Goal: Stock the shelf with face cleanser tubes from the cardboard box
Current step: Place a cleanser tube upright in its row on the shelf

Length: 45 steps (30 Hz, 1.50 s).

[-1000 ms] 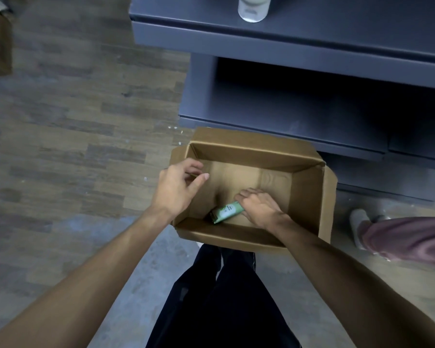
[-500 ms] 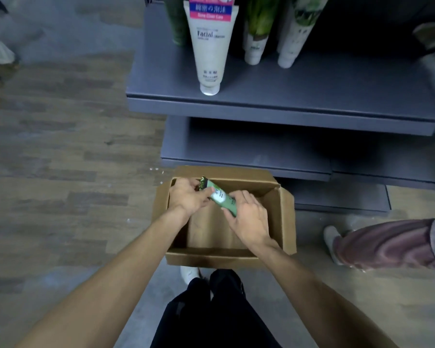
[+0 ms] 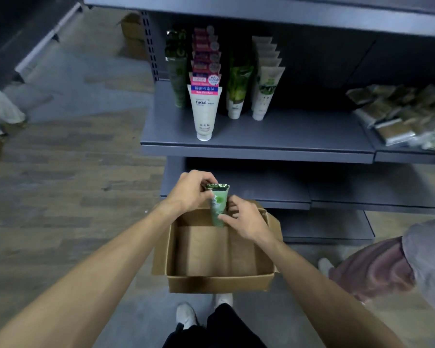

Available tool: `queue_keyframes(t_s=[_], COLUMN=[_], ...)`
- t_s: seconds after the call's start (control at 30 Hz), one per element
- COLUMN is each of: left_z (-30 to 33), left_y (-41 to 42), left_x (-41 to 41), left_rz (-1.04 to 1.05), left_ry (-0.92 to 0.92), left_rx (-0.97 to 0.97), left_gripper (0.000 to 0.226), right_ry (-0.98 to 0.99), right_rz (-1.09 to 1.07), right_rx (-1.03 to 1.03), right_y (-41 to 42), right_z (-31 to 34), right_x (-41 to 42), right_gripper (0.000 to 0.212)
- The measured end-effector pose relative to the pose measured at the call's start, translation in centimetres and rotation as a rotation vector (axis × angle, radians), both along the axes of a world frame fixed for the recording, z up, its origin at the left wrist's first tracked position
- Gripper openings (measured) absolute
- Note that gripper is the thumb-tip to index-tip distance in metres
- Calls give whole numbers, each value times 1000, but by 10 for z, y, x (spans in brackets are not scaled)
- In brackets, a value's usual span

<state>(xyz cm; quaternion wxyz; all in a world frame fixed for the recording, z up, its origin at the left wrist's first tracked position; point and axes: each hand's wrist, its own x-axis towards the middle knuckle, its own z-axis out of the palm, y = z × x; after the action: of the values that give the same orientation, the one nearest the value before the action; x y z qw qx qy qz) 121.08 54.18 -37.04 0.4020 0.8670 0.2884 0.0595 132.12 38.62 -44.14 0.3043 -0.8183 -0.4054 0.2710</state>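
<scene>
A small green face cleanser tube (image 3: 218, 204) stands upright above the far end of the open cardboard box (image 3: 219, 282) on the floor. My left hand (image 3: 190, 190) pinches its crimped top end, and my right hand (image 3: 245, 219) grips its lower end. No other tubes show on the box's bare bottom. On the grey shelf (image 3: 256, 149) ahead stand rows of tubes: a white and pink Facial tube (image 3: 204, 109) in front, dark green tubes (image 3: 177, 79) to its left, and leaf-printed tubes (image 3: 237, 89) and white tubes (image 3: 266, 89) to its right.
Flat packets (image 3: 399, 116) lie piled on the shelf's right part. Lower shelves (image 3: 286, 197) run behind the box. Another person's pink-trousered leg (image 3: 372, 270) is at the right, close to the box. More cardboard boxes (image 3: 132, 33) sit far back left.
The tube has come up out of the box from under my right hand. Both hands now hold it upright. My view has lifted from the box to the stocked shelf.
</scene>
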Motion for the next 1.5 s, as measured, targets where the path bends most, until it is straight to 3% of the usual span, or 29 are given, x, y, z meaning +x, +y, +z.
queue_keyframes(t_s=[0.2, 0.43, 0.6, 0.97, 1.27, 1.5], left_z=[35, 67, 85, 108, 97, 83], left_y=[12, 27, 28, 65, 105, 147], left_x=[-5, 2, 10, 4, -8, 0], left_rz=[-60, -7, 23, 142, 285, 236], left_ry=[-75, -205, -303, -306, -326, -327], left_rx=[73, -8, -21, 80, 139, 157], left_gripper=[21, 37, 31, 23, 21, 21], right_ry=[-41, -73, -86, -22, -61, -86], right_rz=[-28, -87, -46, 54, -134, -325], right_rx=[73, 191, 217, 279, 283, 275], right_y=[11, 27, 38, 95, 148, 194], right_z=[36, 86, 113, 129, 123, 117], right_x=[-6, 7, 21, 27, -4, -28], right_gripper=[30, 28, 30, 30, 17, 13])
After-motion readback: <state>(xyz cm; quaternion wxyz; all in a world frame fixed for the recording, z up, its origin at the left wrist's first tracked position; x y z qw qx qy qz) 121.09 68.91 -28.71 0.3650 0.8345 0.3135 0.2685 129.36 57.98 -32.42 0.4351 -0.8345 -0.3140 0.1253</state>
